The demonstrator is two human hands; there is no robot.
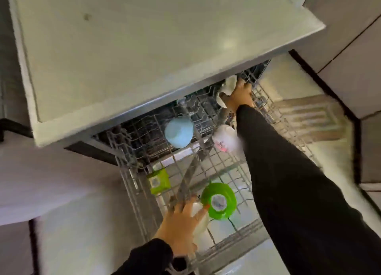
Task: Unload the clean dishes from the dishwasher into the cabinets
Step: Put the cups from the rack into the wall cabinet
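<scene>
The wire dishwasher rack is pulled out below the counter. My right hand reaches to its far end and grips a white cup lying partly under the counter edge. My left hand is at the near end with its fingers around a white cup. A green bowl sits upside down beside that hand. A pale blue bowl and a white mug stand mid-rack. A green square container sits at the rack's left side.
The white countertop overhangs the back of the rack and hides its far part. The open dishwasher door lies below the rack. Cabinet fronts stand at the right and a patterned rug lies on the floor.
</scene>
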